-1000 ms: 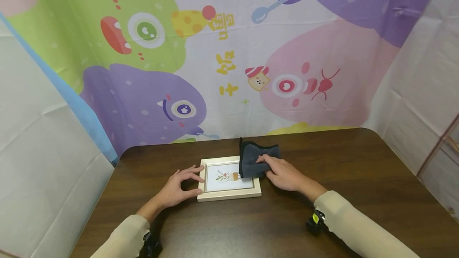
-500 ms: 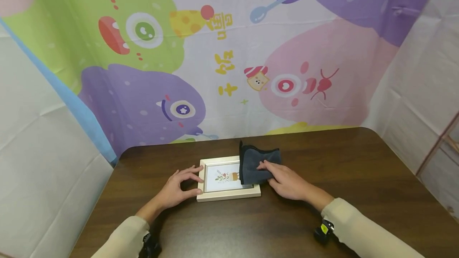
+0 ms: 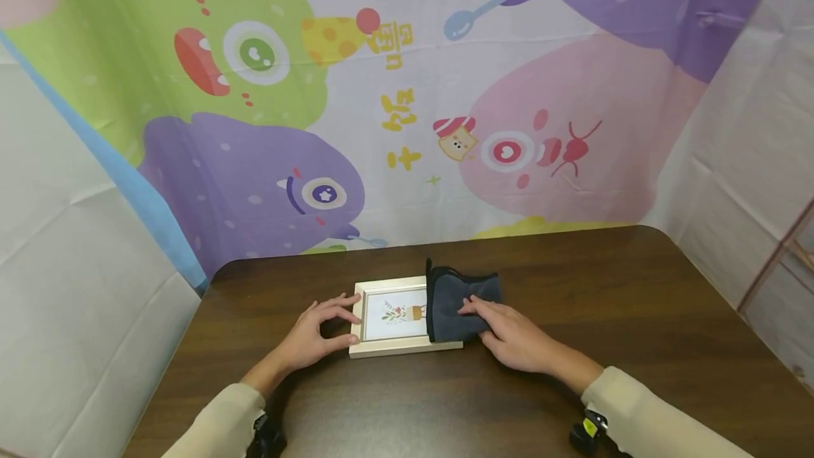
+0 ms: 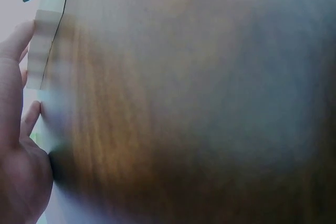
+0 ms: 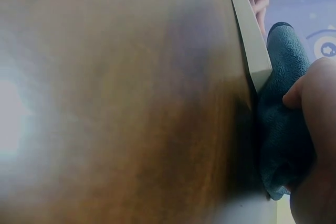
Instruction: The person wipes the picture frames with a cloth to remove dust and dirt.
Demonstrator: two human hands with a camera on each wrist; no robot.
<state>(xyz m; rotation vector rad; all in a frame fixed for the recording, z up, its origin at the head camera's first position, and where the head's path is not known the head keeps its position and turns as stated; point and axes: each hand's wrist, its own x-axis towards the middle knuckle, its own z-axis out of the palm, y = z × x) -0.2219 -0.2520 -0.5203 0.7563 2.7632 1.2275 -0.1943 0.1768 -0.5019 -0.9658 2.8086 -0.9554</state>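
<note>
A cream picture frame [image 3: 407,350] with a drawing of a potted plant lies flat on the dark wooden table. My left hand [image 3: 316,331] rests its spread fingertips and thumb against the frame's left rim. Over the right end of the frame lies a dark grey-blue cloth [image 3: 446,311] with black edging, hiding part of the picture. My right hand [image 3: 518,336] holds this cloth, its fingers pressing down on top and the thumb low at the near side. In the right wrist view, the fuzzy cloth [image 5: 283,129] bunches beside the frame's corner.
Brown tabletop [image 3: 369,408] surrounds the frame. Behind its far edge hangs a curtain [image 3: 407,210] with cartoon creatures, and pale cloth walls stand at both sides. A small black camera [image 3: 585,433] sits on each wrist.
My right hand has drawn the cloth toward the near side, so it now overlaps the frame's front rim at the right. The left hand and frame have stayed in place.
</note>
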